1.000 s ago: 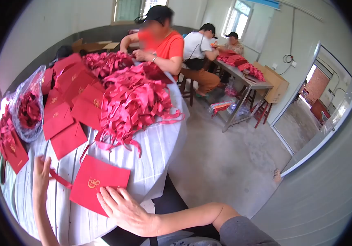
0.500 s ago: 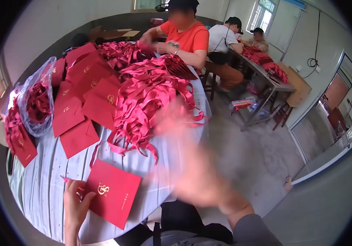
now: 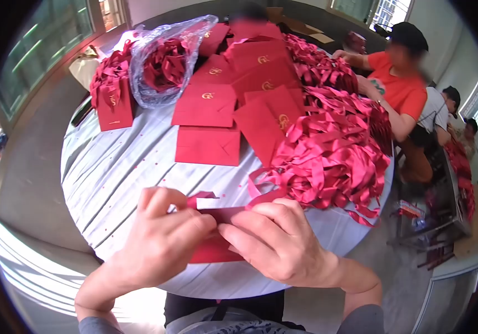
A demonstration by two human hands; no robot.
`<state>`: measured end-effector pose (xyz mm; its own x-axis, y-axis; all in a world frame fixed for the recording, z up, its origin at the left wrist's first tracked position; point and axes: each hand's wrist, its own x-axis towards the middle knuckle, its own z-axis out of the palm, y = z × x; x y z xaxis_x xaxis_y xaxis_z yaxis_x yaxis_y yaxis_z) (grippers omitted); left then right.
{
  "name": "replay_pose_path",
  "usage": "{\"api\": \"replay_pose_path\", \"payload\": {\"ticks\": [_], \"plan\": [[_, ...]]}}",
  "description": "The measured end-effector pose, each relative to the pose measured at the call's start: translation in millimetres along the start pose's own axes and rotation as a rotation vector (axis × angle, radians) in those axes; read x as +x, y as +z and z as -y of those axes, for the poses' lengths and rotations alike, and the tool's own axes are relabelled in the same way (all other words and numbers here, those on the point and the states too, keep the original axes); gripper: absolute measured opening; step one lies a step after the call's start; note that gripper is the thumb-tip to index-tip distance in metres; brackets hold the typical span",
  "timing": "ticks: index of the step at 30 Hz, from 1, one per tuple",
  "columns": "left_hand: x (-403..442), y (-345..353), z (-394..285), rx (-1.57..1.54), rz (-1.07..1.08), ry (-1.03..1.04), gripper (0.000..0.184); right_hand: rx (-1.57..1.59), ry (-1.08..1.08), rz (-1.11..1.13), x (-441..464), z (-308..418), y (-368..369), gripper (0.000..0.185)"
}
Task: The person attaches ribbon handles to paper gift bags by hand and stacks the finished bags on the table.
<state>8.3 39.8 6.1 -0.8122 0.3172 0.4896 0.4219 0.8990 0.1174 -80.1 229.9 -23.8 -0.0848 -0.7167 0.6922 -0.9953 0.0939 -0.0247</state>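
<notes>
A red paper bag (image 3: 215, 255) is held near the table's front edge, its upper edge between my two hands. My left hand (image 3: 164, 236) is closed on the bag's left side, with a short piece of pink-red ribbon (image 3: 203, 196) showing above the fingers. On the other side, my right hand (image 3: 278, 239) pinches the same edge with thumb and fingers. A white strip (image 3: 207, 204) shows between the hands. Much of the bag lies behind my fingers. Just past my right hand is a big heap of red ribbons (image 3: 328, 161).
Red bags with gold logos (image 3: 205, 103) lie piled on the white-covered round table (image 3: 122, 195). A clear plastic bag (image 3: 166, 67) holds more ribbon at the back left. A co-worker in an orange-red shirt (image 3: 397, 83) works at the right; others sit beyond.
My view has swung left. My right hand has come from a blurred reach over the table's right side to the bag. The bag's printed face no longer shows, and both hands now grip its edge.
</notes>
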Motion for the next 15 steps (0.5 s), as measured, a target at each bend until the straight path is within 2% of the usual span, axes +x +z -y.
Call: {"api": "replay_pose_path", "payload": {"ticks": [1, 4, 7, 9, 13, 15], "plan": [[-11.2, 2.7, 0.1, 0.157, -0.016, 0.047, 0.022, 0.041, 0.028, -0.036, -0.9, -0.2, 6.2, 0.034], [-29.2, -1.0, -2.1, 0.318, -0.078, 0.099, 0.035, 0.031, 0.036, -0.05, 5.9, 4.9, 6.1, 0.029], [-39.8, -0.5, 8.4, 0.212, -0.11, 0.123, 0.038, -0.003, 0.048, -0.014, 10.5, 10.0, 5.6, 0.021], [-42.5, -2.2, 14.5, 0.165, -0.14, 0.163, 0.038, -0.02, 0.119, 0.012, 16.3, 19.9, 2.9, 0.025], [-47.0, 9.5, 27.4, 0.067, -0.257, 0.302, 0.036, -0.151, 0.215, 0.102, 25.8, 36.4, -1.3, 0.019], [-48.5, 9.8, 29.0, 0.022, -0.267, 0.294, 0.034, -0.18, 0.26, 0.108, 22.0, 41.8, -2.8, 0.019]]}}
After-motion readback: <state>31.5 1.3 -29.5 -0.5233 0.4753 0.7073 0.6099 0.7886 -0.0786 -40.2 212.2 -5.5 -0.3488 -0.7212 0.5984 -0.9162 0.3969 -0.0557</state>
